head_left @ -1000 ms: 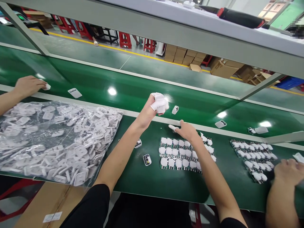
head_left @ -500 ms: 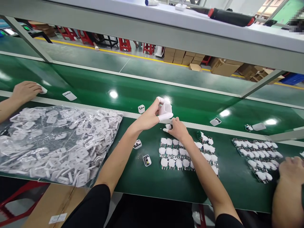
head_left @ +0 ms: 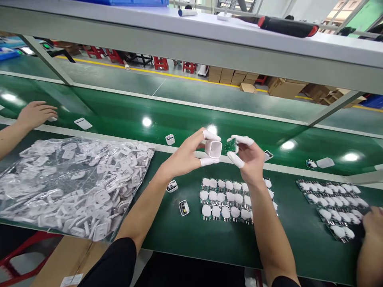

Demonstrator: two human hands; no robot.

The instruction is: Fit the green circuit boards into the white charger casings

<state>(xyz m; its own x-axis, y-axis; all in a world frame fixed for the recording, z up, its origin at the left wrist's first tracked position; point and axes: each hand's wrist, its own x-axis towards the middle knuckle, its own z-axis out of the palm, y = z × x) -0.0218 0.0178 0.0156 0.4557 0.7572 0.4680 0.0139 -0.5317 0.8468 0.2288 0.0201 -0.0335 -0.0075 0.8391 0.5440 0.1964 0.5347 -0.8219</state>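
My left hand [head_left: 194,153], with white finger cots on thumb and finger, is closed on a white charger housing [head_left: 213,149]. Its hollow end faces right. Just right of it, my right hand [head_left: 247,157] pinches a small green circuit board [head_left: 230,146] between two cot-covered fingertips. A narrow gap separates board and housing. Below my hands lie rows of circuit boards topped with white pads [head_left: 225,197], partly covered by my right forearm. Left of the rows, two white housings with parts inside, one of them an open housing [head_left: 184,208], rest on the green table.
A clear plastic bag of white plastic pieces [head_left: 101,195] covers the left of the table. Green conveyor belt [head_left: 119,115] runs behind, carrying scattered housings. Another person's hand [head_left: 36,114] is at far left, another [head_left: 374,223] at far right. A shelf [head_left: 167,32] spans above.
My right hand has risen from the table's back edge, now with a circuit board in its fingertips beside the housing. The left hand has lowered slightly, turning the housing's opening rightward.
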